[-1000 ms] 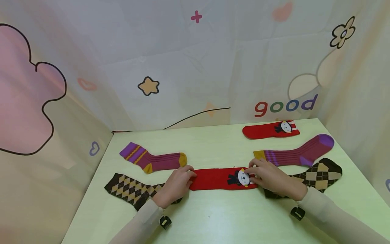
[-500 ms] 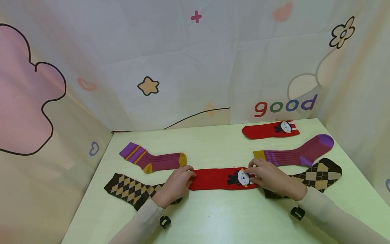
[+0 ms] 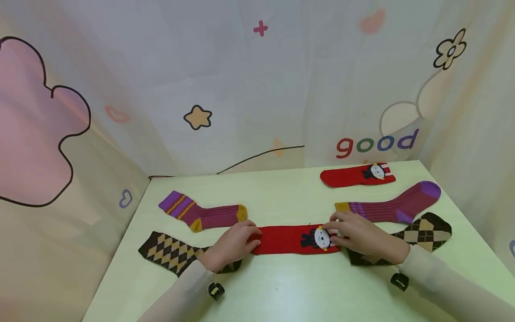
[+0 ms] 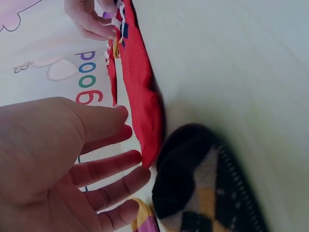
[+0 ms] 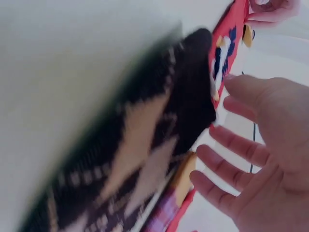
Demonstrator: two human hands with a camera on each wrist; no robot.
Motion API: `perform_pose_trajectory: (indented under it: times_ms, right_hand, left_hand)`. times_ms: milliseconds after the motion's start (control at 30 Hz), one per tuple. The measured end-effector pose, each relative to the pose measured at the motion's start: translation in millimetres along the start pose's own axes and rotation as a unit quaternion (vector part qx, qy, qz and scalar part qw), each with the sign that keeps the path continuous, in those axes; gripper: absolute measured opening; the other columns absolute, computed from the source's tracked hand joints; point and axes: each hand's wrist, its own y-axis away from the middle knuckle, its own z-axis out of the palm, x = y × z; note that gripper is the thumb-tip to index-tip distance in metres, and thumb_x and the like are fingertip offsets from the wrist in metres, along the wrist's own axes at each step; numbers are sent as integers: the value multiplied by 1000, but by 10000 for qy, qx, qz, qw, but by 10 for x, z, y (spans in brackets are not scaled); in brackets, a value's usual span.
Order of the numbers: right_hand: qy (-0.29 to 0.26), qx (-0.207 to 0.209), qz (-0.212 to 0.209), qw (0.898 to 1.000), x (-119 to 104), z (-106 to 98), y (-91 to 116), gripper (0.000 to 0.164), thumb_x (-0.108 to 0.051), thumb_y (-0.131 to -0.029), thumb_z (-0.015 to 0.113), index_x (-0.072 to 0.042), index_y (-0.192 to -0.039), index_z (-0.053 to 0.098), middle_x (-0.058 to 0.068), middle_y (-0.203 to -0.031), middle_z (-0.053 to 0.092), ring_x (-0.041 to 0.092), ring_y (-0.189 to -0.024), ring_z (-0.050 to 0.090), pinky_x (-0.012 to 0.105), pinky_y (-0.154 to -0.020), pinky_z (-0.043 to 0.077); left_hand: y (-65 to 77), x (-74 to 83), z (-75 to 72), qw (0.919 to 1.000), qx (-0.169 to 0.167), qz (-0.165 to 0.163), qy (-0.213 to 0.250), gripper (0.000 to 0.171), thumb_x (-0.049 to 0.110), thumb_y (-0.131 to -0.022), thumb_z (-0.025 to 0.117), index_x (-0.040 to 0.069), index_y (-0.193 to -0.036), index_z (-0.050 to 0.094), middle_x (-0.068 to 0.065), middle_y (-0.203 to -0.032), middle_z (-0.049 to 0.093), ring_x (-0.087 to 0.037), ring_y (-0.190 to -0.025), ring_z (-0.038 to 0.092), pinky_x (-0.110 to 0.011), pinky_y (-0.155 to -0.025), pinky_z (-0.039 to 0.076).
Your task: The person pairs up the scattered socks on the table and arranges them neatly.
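Note:
A red sock (image 3: 277, 239) with a white animal face lies flat at the middle of the table between both hands. My left hand (image 3: 233, 246) is at its plain end, fingertips at the fabric and thumb apart from the fingers. At the face end, my right hand (image 3: 362, 235) has its fingertips at the cuff. In both wrist views the fingers are loosely extended and spread, gripping nothing. A dark argyle sock (image 3: 173, 252) lies partly under my left hand and wrist. Another argyle sock (image 3: 426, 235) is partly covered by my right hand.
A purple-and-mustard sock (image 3: 219, 216) lies behind my left hand, and a similar sock (image 3: 386, 210) behind the right. Farther back is a second red sock (image 3: 346, 176) with the animal face. A printed curtain (image 3: 257, 89) rises behind the pale table (image 3: 277, 304).
My left thumb has moved away from the fingers at the red sock's end. The head view has shifted slightly, so everything sits a little lower. The socks stay in place.

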Motion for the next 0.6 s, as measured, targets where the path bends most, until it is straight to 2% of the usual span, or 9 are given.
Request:
perform_pose_trajectory:
  times_ms: [167,300,433,533,600]
  right_hand:
    - [36,-22,98,9999,42,-130,18,34,-25,-91,80,-12,-122,75,7,-115,68,25,-105,62,44,-86,59]
    - [104,-62,142,9998,80,-217,17,36,-25,-92,78,-12,-126,74,12,-124,67,32,-114,62,49,-92,57]
    - [155,47,5,9999,125,-296,-1,40,-25,-92,79,-14,-130,71,10,-123,67,26,-107,64,41,-87,60]
    - [181,189,-127,9996,166,-376,-21,44,-24,-91,80,-15,-133,70,7,-116,68,18,-95,63,31,-78,60]
    - [225,237,-160,9993,192,-435,-32,47,-24,-90,81,-16,-135,68,7,-114,68,16,-91,62,28,-75,58]
  left_hand:
    - [-49,12,-63,9997,165,93,181,23,20,-98,72,7,-116,76,-4,-112,72,-19,-104,65,-33,-91,57]
    - [-77,21,-109,9990,299,111,302,26,20,-99,70,7,-121,74,-5,-116,73,-22,-107,66,-36,-92,57]
    - [-115,62,-157,9984,387,36,416,30,22,-100,70,7,-126,71,-6,-121,72,-23,-105,68,-35,-89,58]
    - [-171,109,-219,9977,512,-30,445,33,24,-100,70,9,-129,70,-7,-124,71,-19,-94,68,-29,-81,58]
    - [-222,135,-263,9973,609,-42,401,34,27,-100,69,11,-130,69,-7,-125,71,-15,-84,64,-24,-74,56]
